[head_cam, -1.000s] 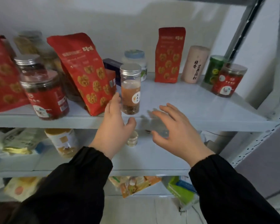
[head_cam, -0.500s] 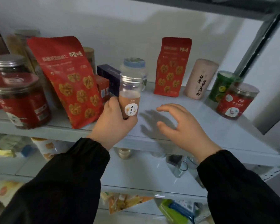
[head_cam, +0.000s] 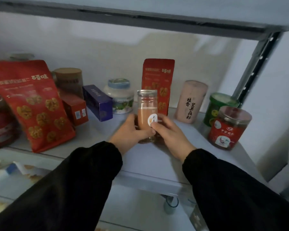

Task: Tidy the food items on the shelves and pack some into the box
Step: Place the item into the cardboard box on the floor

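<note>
Head cam: both hands, left [head_cam: 132, 130] and right [head_cam: 170, 135], have a grip on the small jar [head_cam: 147, 110], upright mid-shelf [head_cam: 148, 160], just before a red pouch [head_cam: 158, 77].

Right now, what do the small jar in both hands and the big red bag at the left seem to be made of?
Small jar: clear glass or hard plastic, since the brownish contents show through; the ribbed silver lid looks like metal. Big red bag: flexible printed plastic or foil, matte, with creases and a sealed top edge.
</note>
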Demonstrator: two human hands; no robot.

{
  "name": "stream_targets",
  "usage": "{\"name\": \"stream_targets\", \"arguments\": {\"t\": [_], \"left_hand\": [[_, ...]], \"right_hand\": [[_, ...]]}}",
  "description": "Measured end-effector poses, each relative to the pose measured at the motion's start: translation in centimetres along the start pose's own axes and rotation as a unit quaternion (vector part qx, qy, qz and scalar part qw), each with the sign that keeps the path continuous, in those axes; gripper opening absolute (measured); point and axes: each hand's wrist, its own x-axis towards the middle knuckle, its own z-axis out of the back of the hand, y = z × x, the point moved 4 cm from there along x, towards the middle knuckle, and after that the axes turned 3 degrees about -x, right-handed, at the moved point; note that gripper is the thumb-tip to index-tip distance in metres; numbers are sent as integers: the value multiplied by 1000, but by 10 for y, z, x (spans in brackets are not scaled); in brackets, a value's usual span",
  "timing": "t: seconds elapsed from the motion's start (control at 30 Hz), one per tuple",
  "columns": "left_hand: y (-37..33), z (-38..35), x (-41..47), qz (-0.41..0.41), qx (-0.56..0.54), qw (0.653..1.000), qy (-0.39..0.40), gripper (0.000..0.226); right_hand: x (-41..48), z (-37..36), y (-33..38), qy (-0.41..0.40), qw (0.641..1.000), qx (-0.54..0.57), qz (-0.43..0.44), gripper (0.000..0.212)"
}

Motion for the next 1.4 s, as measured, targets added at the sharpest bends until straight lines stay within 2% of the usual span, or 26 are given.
{"name": "stream_targets", "arguments": {"t": [0.13,0.47,0.6,0.73,0.87,1.0,1.13,1.27,1.4], "left_hand": [[3,3,9,-4,-46,999,11,79],[13,5,15,25,-155,988,0,54],[15,6,14,23,-135,991,1,48],[14,5,15,9,-117,993,14,50],[13,6,14,1,-101,995,18,50],[12,5,14,-1,-107,994,26,50],[11,4,12,1,-113,993,28,28],[10,6,13,3,-118,992,45,36],[9,6,14,2,-110,993,30,37]], "right_hand": [[10,3,-10,12,1000,18,1,49],[16,5,-8,40,997,-45,42,48],[13,6,-6,38,997,-53,48,43],[16,8,-8,25,998,-48,44,58],[15,8,-7,44,997,-48,49,53],[15,13,-10,35,997,-47,54,63],[12,17,-6,20,996,-62,61,57],[12,21,-4,-8,996,-65,67,61],[14,21,-6,-16,992,-97,79,69]]}}
